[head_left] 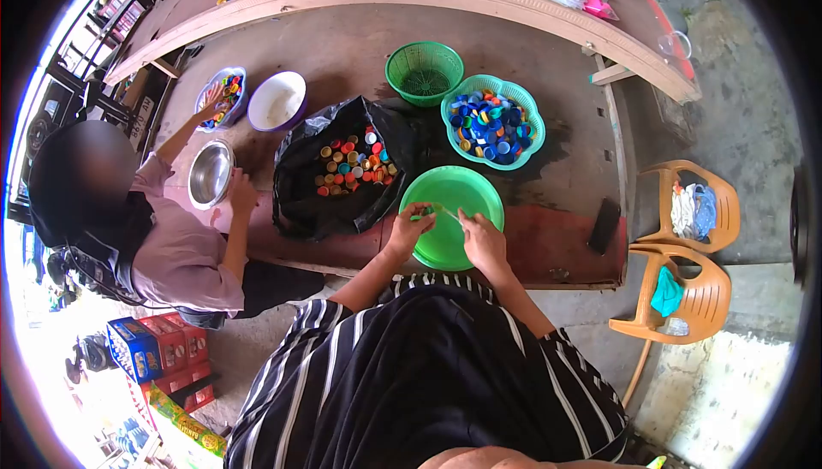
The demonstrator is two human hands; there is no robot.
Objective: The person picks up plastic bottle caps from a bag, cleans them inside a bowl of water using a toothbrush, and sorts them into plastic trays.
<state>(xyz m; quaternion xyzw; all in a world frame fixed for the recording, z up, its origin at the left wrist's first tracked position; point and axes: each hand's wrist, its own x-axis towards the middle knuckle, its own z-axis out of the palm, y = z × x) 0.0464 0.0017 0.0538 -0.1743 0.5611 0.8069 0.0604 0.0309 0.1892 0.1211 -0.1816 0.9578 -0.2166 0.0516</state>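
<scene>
Over a green basin [462, 251] near the table's front edge are both my hands. My left hand [412, 228] is at its left side, thumb and fingers pinched on something small I cannot make out. My right hand [482, 238] is closed on a thin, pale tool that points toward the left hand. Left of the basin, a black plastic bag [295, 174] lies open with bottle caps [351, 165] inside. Behind the basin, a light green scalloped basket [536, 131] holds many mostly blue caps [492, 127].
An empty green basket [424, 67], a purple-rimmed bowl [278, 101] and a metal bowl [211, 174] stand on the table. At left, a co-worker [184, 255] reaches into a basket of caps [224, 97]. A dark phone-like object [604, 226] lies right. Orange chairs [715, 298] stand beyond.
</scene>
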